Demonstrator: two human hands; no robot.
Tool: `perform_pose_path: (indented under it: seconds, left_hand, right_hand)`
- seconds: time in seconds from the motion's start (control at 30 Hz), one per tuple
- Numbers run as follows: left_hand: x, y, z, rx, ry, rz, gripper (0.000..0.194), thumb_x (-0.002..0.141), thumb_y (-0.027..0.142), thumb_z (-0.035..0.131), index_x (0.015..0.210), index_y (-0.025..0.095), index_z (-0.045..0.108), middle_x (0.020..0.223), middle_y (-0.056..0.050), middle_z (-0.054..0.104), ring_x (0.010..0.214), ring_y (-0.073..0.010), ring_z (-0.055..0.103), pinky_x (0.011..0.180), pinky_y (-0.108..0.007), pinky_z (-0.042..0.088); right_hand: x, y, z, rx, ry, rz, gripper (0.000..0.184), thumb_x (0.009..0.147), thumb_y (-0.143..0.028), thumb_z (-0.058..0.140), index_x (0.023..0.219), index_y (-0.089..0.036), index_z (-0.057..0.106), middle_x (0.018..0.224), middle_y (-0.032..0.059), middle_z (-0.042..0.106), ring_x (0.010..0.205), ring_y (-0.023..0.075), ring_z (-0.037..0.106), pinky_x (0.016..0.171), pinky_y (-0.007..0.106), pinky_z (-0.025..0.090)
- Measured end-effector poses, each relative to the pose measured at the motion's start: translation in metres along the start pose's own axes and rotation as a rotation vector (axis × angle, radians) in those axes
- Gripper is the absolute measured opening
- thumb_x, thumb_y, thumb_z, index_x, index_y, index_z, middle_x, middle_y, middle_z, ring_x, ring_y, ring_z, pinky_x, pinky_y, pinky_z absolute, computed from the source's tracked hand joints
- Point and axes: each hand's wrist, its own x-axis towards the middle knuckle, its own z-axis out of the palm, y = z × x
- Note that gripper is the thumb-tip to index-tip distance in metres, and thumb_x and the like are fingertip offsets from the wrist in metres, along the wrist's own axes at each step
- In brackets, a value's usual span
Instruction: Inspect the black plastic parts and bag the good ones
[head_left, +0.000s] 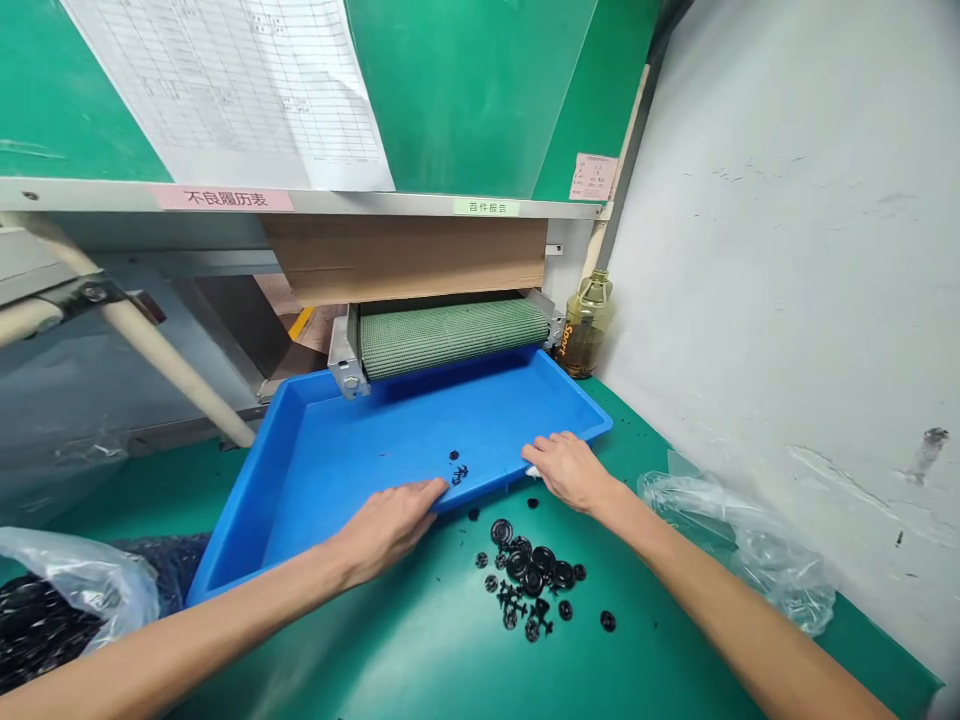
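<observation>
A shallow blue tray (352, 450) sits tilted under the end of a green conveyor belt (454, 335). My left hand (397, 525) is closed over the middle of its near rim. Farther right along that rim, my right hand (566, 468) grips the edge, with a small white bit showing under the fingers. A few small black parts (459, 474) lie in the tray near my left fingertips. Between my forearms, a loose pile of black round plastic parts (529, 570) rests on the green tabletop (420, 640). The undersides of both hands are hidden.
A clear plastic bag of black parts (45, 625) stands at the left. Crumpled clear plastic (757, 545) lies at the right by the white wall (795, 300). A yellowish bottle (587, 325) stands behind the tray. A cardboard flap (412, 258) hangs above the belt.
</observation>
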Motion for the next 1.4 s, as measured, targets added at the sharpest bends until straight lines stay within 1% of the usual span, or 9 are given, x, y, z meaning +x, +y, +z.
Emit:
perform_pose_path:
  seconds: [0.37, 0.53, 0.63, 0.77, 0.9, 0.97, 1.07, 1.23, 1.4]
  left_hand:
    - [0.03, 0.023, 0.007, -0.039, 0.008, 0.086, 0.03, 0.093, 0.028, 0.028, 0.114, 0.019, 0.047, 0.11, -0.013, 0.063, 0.094, -0.0275, 0.06, 0.077, -0.038, 0.046]
    - [0.028, 0.004, -0.025, -0.326, -0.213, 0.12, 0.052, 0.088, 0.051, 0.045, 0.13, 0.022, 0.044, 0.133, -0.01, 0.054, 0.116, -0.0274, 0.054, 0.093, -0.036, 0.044]
    - [0.027, -0.022, -0.044, -0.351, -0.32, -0.059, 0.053, 0.087, 0.054, 0.041, 0.127, 0.02, 0.047, 0.117, -0.011, 0.064, 0.094, -0.0239, 0.064, 0.071, -0.031, 0.052]
    - [0.026, -0.044, -0.04, -0.109, -0.484, -0.285, 0.034, 0.077, 0.04, 0.053, 0.099, 0.016, 0.06, 0.066, -0.005, 0.066, 0.047, -0.0196, 0.059, 0.048, -0.03, 0.046]
    - [0.038, -0.034, -0.021, -0.066, -0.368, -0.226, 0.02, 0.078, 0.033, 0.052, 0.087, 0.018, 0.062, 0.071, -0.005, 0.066, 0.065, -0.0215, 0.062, 0.06, -0.029, 0.046]
    - [0.049, -0.025, -0.013, -0.077, -0.31, -0.176, 0.019, 0.077, 0.029, 0.054, 0.092, 0.02, 0.063, 0.083, -0.005, 0.068, 0.079, -0.0219, 0.063, 0.065, -0.027, 0.046]
    - [0.068, -0.017, -0.006, -0.128, -0.278, -0.095, 0.025, 0.078, 0.025, 0.056, 0.101, 0.022, 0.062, 0.09, -0.002, 0.069, 0.081, -0.0182, 0.062, 0.066, -0.023, 0.044]
    - [0.084, -0.014, 0.002, -0.173, -0.234, 0.022, 0.029, 0.081, 0.026, 0.056, 0.109, 0.025, 0.06, 0.085, 0.001, 0.067, 0.076, -0.0171, 0.061, 0.066, -0.023, 0.044]
    - [0.085, -0.016, 0.004, -0.153, -0.144, 0.163, 0.047, 0.082, 0.028, 0.057, 0.128, 0.035, 0.05, 0.114, -0.003, 0.061, 0.089, -0.0224, 0.06, 0.077, -0.031, 0.045]
  right_hand:
    - [-0.014, 0.041, 0.004, 0.012, 0.017, 0.004, 0.026, 0.09, -0.014, 0.042, 0.105, -0.019, 0.062, 0.099, 0.0096, 0.065, 0.09, 0.0227, 0.058, 0.083, 0.036, 0.038]
    - [-0.016, 0.052, -0.003, 0.187, 0.03, 0.017, 0.036, 0.091, -0.023, 0.04, 0.125, -0.024, 0.053, 0.12, 0.0061, 0.061, 0.107, 0.0199, 0.056, 0.089, 0.031, 0.041]
    - [0.0, 0.059, -0.01, 0.237, -0.001, 0.078, 0.037, 0.093, -0.027, 0.035, 0.124, -0.022, 0.055, 0.116, 0.0073, 0.063, 0.101, 0.0203, 0.059, 0.082, 0.031, 0.045]
    - [0.05, 0.044, -0.009, 0.252, -0.205, 0.079, 0.044, 0.079, -0.031, 0.06, 0.122, -0.023, 0.059, 0.098, 0.0067, 0.068, 0.083, 0.0204, 0.062, 0.067, 0.027, 0.045]
    - [0.096, 0.005, 0.002, 0.256, -0.33, -0.021, 0.065, 0.065, -0.028, 0.074, 0.128, -0.027, 0.056, 0.116, 0.0098, 0.06, 0.096, 0.0244, 0.058, 0.073, 0.029, 0.044]
    - [0.107, -0.01, 0.009, 0.286, -0.385, -0.099, 0.05, 0.067, -0.026, 0.072, 0.117, -0.029, 0.064, 0.114, 0.0065, 0.061, 0.095, 0.0217, 0.058, 0.074, 0.027, 0.043]
    - [0.111, -0.02, 0.019, 0.345, -0.483, -0.159, 0.026, 0.067, -0.02, 0.069, 0.093, -0.026, 0.072, 0.086, -0.0006, 0.065, 0.077, 0.0147, 0.057, 0.065, 0.022, 0.04]
    - [0.105, -0.005, 0.02, 0.447, -0.52, -0.118, 0.009, 0.064, -0.018, 0.065, 0.072, -0.02, 0.067, 0.055, -0.006, 0.053, 0.053, 0.0094, 0.047, 0.051, 0.02, 0.033]
    - [0.085, 0.035, -0.006, 0.523, -0.26, 0.031, 0.013, 0.074, -0.031, 0.056, 0.07, -0.019, 0.053, 0.061, -0.0046, 0.051, 0.054, 0.009, 0.043, 0.051, 0.021, 0.031]
